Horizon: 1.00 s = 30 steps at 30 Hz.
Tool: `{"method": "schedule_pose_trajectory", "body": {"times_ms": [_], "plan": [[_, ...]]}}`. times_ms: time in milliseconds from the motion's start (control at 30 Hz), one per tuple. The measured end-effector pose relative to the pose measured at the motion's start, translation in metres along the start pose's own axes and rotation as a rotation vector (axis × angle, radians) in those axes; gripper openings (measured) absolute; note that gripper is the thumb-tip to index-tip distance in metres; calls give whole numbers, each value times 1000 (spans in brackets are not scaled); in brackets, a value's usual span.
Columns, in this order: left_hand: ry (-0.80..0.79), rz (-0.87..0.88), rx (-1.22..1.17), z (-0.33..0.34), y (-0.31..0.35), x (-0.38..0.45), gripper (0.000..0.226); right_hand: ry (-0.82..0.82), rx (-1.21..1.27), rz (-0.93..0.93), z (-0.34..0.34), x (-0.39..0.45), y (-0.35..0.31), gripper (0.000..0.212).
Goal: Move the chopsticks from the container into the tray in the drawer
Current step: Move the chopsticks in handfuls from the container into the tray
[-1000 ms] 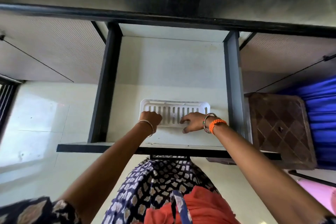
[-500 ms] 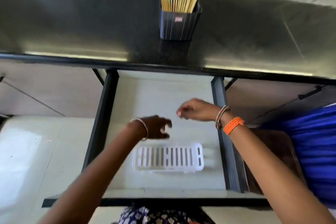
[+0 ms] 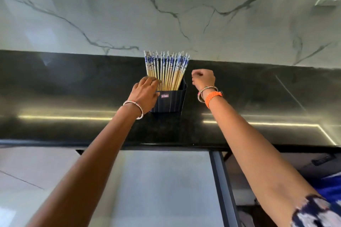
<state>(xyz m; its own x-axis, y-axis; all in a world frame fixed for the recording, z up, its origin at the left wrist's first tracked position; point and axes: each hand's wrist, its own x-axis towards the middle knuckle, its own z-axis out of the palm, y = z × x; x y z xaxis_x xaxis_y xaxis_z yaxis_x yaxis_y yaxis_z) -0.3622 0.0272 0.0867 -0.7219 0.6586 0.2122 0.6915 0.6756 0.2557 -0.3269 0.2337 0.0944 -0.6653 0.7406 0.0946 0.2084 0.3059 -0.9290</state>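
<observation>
Several wooden chopsticks (image 3: 167, 72) with blue-and-white tops stand upright in a dark ribbed container (image 3: 170, 102) on the black countertop (image 3: 73, 88). My left hand (image 3: 144, 94) is at the container's left side, its fingertips touching the leftmost chopsticks and its thumb by the container's front rim. My right hand (image 3: 203, 79) hovers just right of the container, fingers curled, holding nothing and touching nothing. The pale floor of the open drawer (image 3: 166, 180) shows below the counter edge. The tray is out of view.
A white marble-patterned wall (image 3: 184, 5) rises behind the counter. The drawer's dark right rail (image 3: 221, 180) runs down the lower middle. Blue fabric (image 3: 328, 184) sits at the lower right. A light strip reflects along the countertop.
My view has tilted up from the drawer and its white tray to the countertop. Both hands rose from the tray to either side of the chopstick container.
</observation>
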Motion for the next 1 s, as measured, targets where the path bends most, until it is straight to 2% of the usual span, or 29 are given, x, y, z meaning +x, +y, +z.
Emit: {"method": "schedule_pose_trajectory", "body": {"times_ms": [67,200,300,400,467,533,667,767,867,933,1000], "plan": [[5,-8,-41,5,1,14,42,-3,-17,7,10,23,-1,18],[54,-30,-125,14,-9,30,31,-148,-19,40,29,55,1,27],[33,-17,-156,22,-16,30,27,-227,-66,10,35,72,2,19],[26,-15,-171,28,-21,25,25,-239,-60,17,36,82,3,29],[45,-27,-184,29,-21,24,24,-200,-56,13,32,84,1,26],[63,-38,-199,27,-17,22,24,-122,-34,-9,24,82,-8,13],[119,-38,-240,13,-4,14,29,94,-10,-133,-9,68,-40,18],[192,-40,-277,-1,14,1,38,188,129,-178,-45,37,-62,16],[219,5,-322,-17,41,-26,52,190,344,-176,-75,-24,-65,10],[184,37,-324,-23,55,-57,71,109,555,-37,-82,-76,-49,15],[39,41,-261,-17,59,-102,77,28,740,187,-79,-134,-15,20]]}}
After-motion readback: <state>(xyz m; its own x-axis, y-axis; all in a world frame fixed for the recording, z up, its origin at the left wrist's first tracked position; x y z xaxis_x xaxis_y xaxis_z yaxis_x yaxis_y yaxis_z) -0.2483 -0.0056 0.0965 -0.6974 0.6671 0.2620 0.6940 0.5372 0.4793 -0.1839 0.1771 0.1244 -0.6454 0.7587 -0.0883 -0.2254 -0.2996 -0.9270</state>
